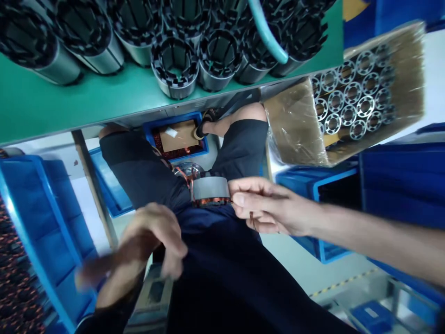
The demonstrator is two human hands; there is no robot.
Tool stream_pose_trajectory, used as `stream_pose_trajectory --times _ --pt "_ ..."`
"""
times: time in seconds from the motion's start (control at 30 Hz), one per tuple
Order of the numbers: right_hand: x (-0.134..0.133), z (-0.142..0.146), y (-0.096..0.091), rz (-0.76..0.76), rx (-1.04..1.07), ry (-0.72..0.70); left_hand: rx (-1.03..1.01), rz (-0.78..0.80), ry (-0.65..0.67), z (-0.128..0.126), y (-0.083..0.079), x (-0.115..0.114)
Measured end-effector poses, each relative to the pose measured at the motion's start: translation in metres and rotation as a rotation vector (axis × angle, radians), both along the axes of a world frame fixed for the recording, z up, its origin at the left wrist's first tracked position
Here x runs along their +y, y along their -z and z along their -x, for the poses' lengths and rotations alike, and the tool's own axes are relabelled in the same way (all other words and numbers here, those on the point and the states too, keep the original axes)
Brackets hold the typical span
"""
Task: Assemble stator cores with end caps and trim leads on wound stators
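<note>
A wound motor stator (210, 189), a grey metal ring with copper windings at its lower rim and orange wire at its left, sits over my lap. My right hand (262, 204) is closed at the stator's right edge, thumb and fingers pinching there. Whether a wire end is also between those fingertips, I cannot tell. My left hand (151, 236) is lower left of the stator and apart from it. Motion smears it, but its fingers look spread, with nothing visible in them. Behind the stator is a round shiny metal part (189, 168), partly hidden.
Several slotted metal cores (175, 65) with black liners stand on the green table (114, 99). A light-blue tube (267, 30) hangs over them. At right, a plastic-lined carton (295, 123) holds ring-ended metal parts. Blue bins (29, 195) flank me; a blue tray (205, 148) lies below the table.
</note>
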State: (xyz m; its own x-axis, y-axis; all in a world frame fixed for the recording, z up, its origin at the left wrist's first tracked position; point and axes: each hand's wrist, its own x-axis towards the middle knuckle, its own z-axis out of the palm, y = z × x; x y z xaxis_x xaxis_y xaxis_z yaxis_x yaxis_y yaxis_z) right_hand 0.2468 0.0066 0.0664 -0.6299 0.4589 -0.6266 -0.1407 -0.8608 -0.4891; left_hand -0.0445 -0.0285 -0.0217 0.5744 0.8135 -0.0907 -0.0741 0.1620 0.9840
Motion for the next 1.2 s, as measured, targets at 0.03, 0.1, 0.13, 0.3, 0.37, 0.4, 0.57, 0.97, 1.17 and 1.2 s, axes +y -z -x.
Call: stream_pose_trajectory --times 0.03,0.1,0.13,0.3,0.37,0.4,0.57,0.97,1.17,1.2 --pt "-0.01 0.003 0.005 0.12 0.034 0.083 0.025 -0.152 -0.106 0.004 -0.003 0.004" --pt "-0.021 0.009 0.01 0.231 0.055 0.134 0.175 -0.753 -0.284 0.003 -0.009 0.021" --pt "-0.021 0.011 0.009 0.22 0.057 0.111 0.269 -0.984 -0.261 0.0 -0.013 0.032" --pt "0.016 -0.001 -0.019 -0.675 -0.123 -0.358 0.116 -0.532 0.146 -0.035 -0.026 0.063" --pt "0.032 -0.014 -0.032 -0.98 -0.249 -0.493 -0.045 0.057 0.43 -0.046 -0.03 0.059" --pt "0.038 -0.02 -0.038 -1.088 -0.311 -0.536 -0.101 0.233 0.525 -0.049 -0.032 0.057" --pt "0.05 -0.043 -0.043 -1.375 -0.61 -0.498 0.295 -0.547 0.179 -0.035 -0.04 0.052" --pt "0.022 -0.015 -0.01 -0.257 -0.113 -0.541 0.352 -1.294 0.106 -0.029 -0.06 0.059" --pt "0.028 -0.013 -0.043 -1.335 -0.465 -0.558 0.12 0.033 0.409 -0.021 -0.063 0.056" --pt "0.026 -0.017 -0.049 -1.41 -0.497 -0.525 0.042 0.183 0.458 -0.018 -0.065 0.057"
